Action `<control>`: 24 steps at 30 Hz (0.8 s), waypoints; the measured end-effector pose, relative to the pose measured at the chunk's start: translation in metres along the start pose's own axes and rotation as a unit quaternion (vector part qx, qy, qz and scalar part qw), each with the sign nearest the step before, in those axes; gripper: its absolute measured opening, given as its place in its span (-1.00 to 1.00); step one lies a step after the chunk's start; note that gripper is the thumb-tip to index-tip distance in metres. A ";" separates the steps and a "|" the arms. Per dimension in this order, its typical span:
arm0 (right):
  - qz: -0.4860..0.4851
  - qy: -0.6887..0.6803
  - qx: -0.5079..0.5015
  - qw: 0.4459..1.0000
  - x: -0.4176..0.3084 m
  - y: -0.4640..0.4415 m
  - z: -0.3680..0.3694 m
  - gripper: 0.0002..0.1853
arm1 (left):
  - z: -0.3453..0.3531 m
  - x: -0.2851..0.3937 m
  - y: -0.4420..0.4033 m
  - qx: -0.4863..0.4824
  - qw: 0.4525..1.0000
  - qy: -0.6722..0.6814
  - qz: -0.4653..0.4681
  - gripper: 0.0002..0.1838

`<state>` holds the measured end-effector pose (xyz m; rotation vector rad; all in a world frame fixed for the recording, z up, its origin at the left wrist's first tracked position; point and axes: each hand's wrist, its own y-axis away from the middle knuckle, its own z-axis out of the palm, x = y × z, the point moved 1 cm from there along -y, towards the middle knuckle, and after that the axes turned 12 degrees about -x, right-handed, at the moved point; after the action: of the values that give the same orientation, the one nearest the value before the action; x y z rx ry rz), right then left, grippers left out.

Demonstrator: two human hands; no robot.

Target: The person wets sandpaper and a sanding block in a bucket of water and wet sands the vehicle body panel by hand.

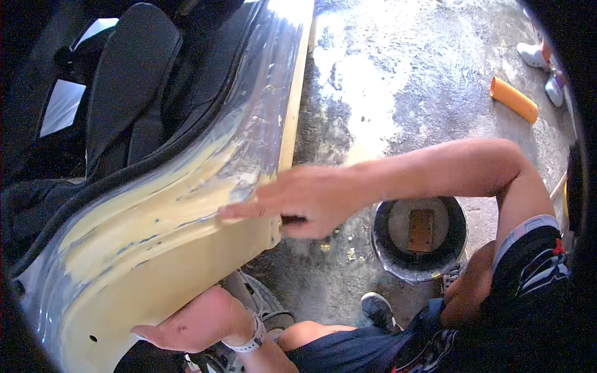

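A car door sill, coated in pale yellow filler with bare grey and blue-grey patches, runs from the lower left to the top. My right hand presses on its outer edge, slightly blurred, one finger stretched along a crease. Something dark shows under the palm, between fingers and thumb; I cannot make out what it is. Below the sill's lower edge, my left hand rests against the panel, fingers extended and nothing visible in it. A white band circles the left wrist.
A black bucket with a brown rectangular block in it stands right of the sill. An orange tube lies on the wet-looking concrete floor. Another person's feet are at the upper right. A dark car seat is inside the car.
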<state>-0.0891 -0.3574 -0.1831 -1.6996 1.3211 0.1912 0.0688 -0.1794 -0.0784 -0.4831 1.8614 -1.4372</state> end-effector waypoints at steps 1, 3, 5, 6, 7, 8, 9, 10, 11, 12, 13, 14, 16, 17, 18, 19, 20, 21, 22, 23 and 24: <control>-0.009 -0.038 0.004 0.999 -0.005 -0.002 0.010 -0.06 | 0.002 0.003 0.001 0.012 0.993 0.111 -0.039 -0.45; -0.016 -0.081 0.005 0.997 -0.004 0.001 0.022 0.02 | 0.001 0.014 -0.003 0.053 0.910 0.384 -0.145 -0.43; -0.015 -0.089 -0.002 0.996 0.004 0.008 0.031 0.04 | 0.004 0.011 -0.006 0.055 0.797 0.569 -0.196 -0.41; -0.018 -0.072 -0.004 0.997 0.008 0.007 0.030 0.03 | 0.003 0.013 -0.006 0.060 0.756 0.612 -0.226 -0.40; -0.021 -0.056 -0.008 0.998 0.013 0.008 0.027 0.03 | 0.001 0.014 -0.007 0.058 0.756 0.608 -0.234 -0.40; -0.024 -0.040 -0.013 0.999 0.019 0.009 0.025 0.03 | 0.000 0.014 -0.007 0.055 0.760 0.602 -0.238 -0.40; -0.019 -0.019 -0.018 0.999 0.024 0.013 0.024 0.02 | -0.001 0.015 -0.007 0.052 0.766 0.594 -0.239 -0.40; -0.013 0.004 -0.022 1.000 0.030 0.020 0.023 0.01 | -0.001 0.014 -0.006 0.051 0.773 0.587 -0.235 -0.40; -0.007 0.027 -0.024 0.999 0.035 0.025 0.021 -0.01 | -0.001 0.014 -0.006 0.051 0.782 0.577 -0.231 -0.40; 0.010 0.066 -0.035 0.997 0.038 0.027 0.018 -0.02 | -0.001 0.013 -0.005 0.051 0.788 0.570 -0.226 -0.39; 0.027 0.104 -0.048 0.993 0.041 0.028 0.015 -0.04 | -0.001 0.012 -0.005 0.051 0.795 0.562 -0.222 -0.39; 0.044 0.141 -0.061 0.987 0.043 0.029 0.013 -0.05 | -0.001 0.011 -0.004 0.054 0.805 0.550 -0.217 -0.39; 0.054 0.195 -0.079 0.976 0.041 0.028 0.006 -0.08 | 0.002 0.010 -0.004 0.055 0.826 0.520 -0.208 -0.38; 0.059 0.224 -0.087 0.969 0.040 0.028 0.002 -0.10 | 0.002 0.011 -0.004 0.056 0.840 0.501 -0.201 -0.38; 0.064 0.252 -0.085 0.962 0.044 0.031 -0.001 -0.11 | 0.003 0.011 -0.004 0.057 0.855 0.477 -0.194 -0.38; 0.067 0.279 -0.083 0.954 0.050 0.034 -0.004 -0.13 | 0.002 0.010 -0.003 0.057 0.872 0.450 -0.186 -0.37; 0.069 0.307 -0.080 0.946 0.054 0.037 -0.007 -0.15 | 0.002 0.009 -0.002 0.058 0.880 0.435 -0.180 -0.37; 0.077 0.328 -0.088 0.937 0.055 0.037 -0.012 -0.15 | 0.004 0.010 -0.003 0.061 0.887 0.423 -0.173 -0.37; 0.084 0.350 -0.097 0.928 0.056 0.038 -0.018 -0.14 | 0.006 0.006 -0.001 0.053 0.877 0.446 -0.168 -0.37; 0.092 0.371 -0.106 0.918 0.055 0.039 -0.023 -0.14 | 0.008 0.002 0.001 0.045 0.866 0.469 -0.163 -0.36; 0.099 0.397 -0.122 0.904 0.054 0.038 -0.027 -0.14 | 0.010 0.000 0.002 0.059 0.853 0.493 -0.159 -0.36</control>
<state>-0.1088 -0.4125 -0.2232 -1.9354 2.1463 -0.2710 0.0763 -0.1859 -0.0817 0.0723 2.5051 -2.2877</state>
